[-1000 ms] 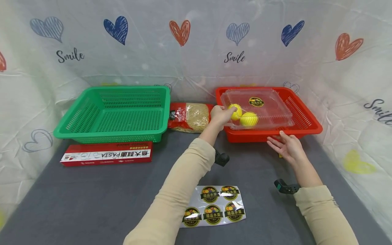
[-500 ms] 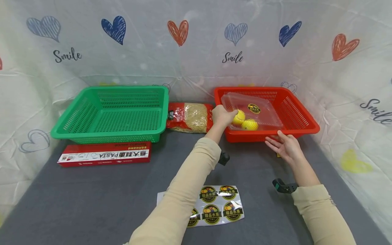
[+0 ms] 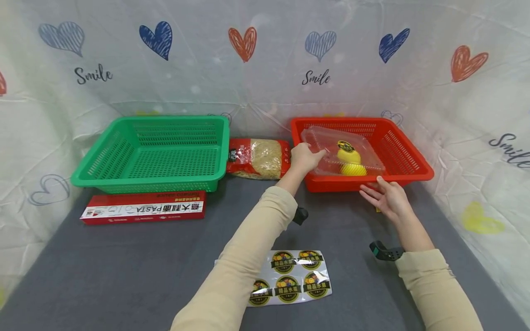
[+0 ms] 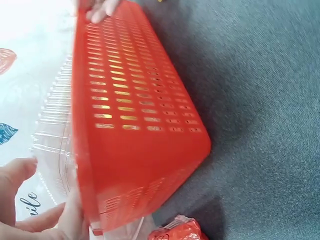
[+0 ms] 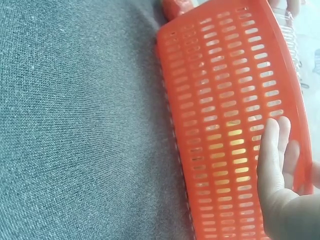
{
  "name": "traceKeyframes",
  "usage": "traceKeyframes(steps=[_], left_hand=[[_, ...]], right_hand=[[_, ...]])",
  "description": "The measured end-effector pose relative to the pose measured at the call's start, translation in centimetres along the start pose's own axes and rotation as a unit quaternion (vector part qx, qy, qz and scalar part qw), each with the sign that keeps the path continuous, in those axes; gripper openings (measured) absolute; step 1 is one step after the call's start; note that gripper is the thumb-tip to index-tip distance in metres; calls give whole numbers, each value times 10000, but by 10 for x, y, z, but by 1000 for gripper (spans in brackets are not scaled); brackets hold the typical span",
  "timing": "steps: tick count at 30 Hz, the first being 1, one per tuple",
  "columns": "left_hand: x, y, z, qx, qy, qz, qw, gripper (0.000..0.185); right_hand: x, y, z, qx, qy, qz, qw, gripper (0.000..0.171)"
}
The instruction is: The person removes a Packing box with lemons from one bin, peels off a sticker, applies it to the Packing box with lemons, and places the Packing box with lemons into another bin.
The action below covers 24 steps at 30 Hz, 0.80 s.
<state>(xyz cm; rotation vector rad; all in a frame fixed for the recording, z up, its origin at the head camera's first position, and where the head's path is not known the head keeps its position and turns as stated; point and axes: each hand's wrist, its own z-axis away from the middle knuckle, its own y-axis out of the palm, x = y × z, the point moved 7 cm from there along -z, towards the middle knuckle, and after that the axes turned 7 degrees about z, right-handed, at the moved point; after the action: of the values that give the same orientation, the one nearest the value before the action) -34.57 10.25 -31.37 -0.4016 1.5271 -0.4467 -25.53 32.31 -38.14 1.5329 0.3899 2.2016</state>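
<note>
A clear plastic clamshell box (image 3: pixel 331 138) with a round fruit label lies tilted in the red basket (image 3: pixel 414 158), its left end higher. Two yellow round fruits (image 3: pixel 351 163) sit inside it toward the front. My left hand (image 3: pixel 305 158) holds the box's left end, thumb over the top; in the left wrist view the thumb (image 4: pixel 22 169) is at the clear wall, with the other fingers lower, beside the basket's rim. My right hand (image 3: pixel 391 200) holds the basket's front rim, thumb at the rim and fingers (image 5: pixel 272 150) straight along the outer wall.
A green basket (image 3: pixel 78 177) stands at the left, with a red pasta box (image 3: pixel 145 209) before it. Between the baskets lies a red bag of pasta (image 3: pixel 262 158). A sheet of round stickers (image 3: pixel 287 278) lies at the front, partly under the left sleeve. A printed cloth hangs behind.
The clear box has gone down into the red basket, its left end now higher. The yellow fruits have rolled right inside it, away from my left hand. My right hand has stayed at the rim.
</note>
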Motion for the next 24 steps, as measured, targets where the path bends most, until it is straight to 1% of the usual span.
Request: traceKeyframes(steps=[2, 4, 5, 6, 8, 10, 12, 14, 17, 20, 22, 24], left_hand=[[0, 1, 2, 119, -122, 248, 9995, 50], [-1, 2, 4, 276, -179, 432, 9985, 59], [-1, 4, 5, 359, -160, 446, 9982, 63], [-2, 5, 6, 427, -105, 359, 9984, 69], [-5, 8, 8, 546, 143, -41, 9984, 75], [-9, 11, 10, 522, 479, -625, 9955, 73], [-12, 13, 13, 412, 778, -1175, 9892, 64], [-15, 14, 16, 299, 1007, -1517, 9828, 54], [-17, 15, 20, 128, 1102, -2004, 9734, 46], [-16, 14, 21, -58, 1066, -2540, 9613, 43], [-11, 12, 20, -129, 987, -2778, 9554, 40], [-7, 11, 19, -148, 967, -2876, 9527, 36]], right_hand=[[1, 0, 0, 8, -14, 28, 10000, 44], [1, 0, 0, 7, -18, 38, 10000, 44], [0, 0, 0, 11, -21, 43, 10000, 44], [0, 0, -1, 13, -27, 49, 10000, 44], [0, 0, -1, 31, -36, 46, 10000, 43], [0, 0, -1, 53, -55, 35, 10000, 43], [0, 0, -1, 82, -60, 18, 9999, 42], [0, 0, -1, 97, -60, 21, 9999, 42], [0, 1, 0, 90, -55, 58, 9999, 43], [1, 2, 1, 84, -65, 97, 9999, 44], [1, 2, 1, 95, -79, 124, 9998, 43], [1, 2, 1, 110, -94, 135, 9998, 41]])
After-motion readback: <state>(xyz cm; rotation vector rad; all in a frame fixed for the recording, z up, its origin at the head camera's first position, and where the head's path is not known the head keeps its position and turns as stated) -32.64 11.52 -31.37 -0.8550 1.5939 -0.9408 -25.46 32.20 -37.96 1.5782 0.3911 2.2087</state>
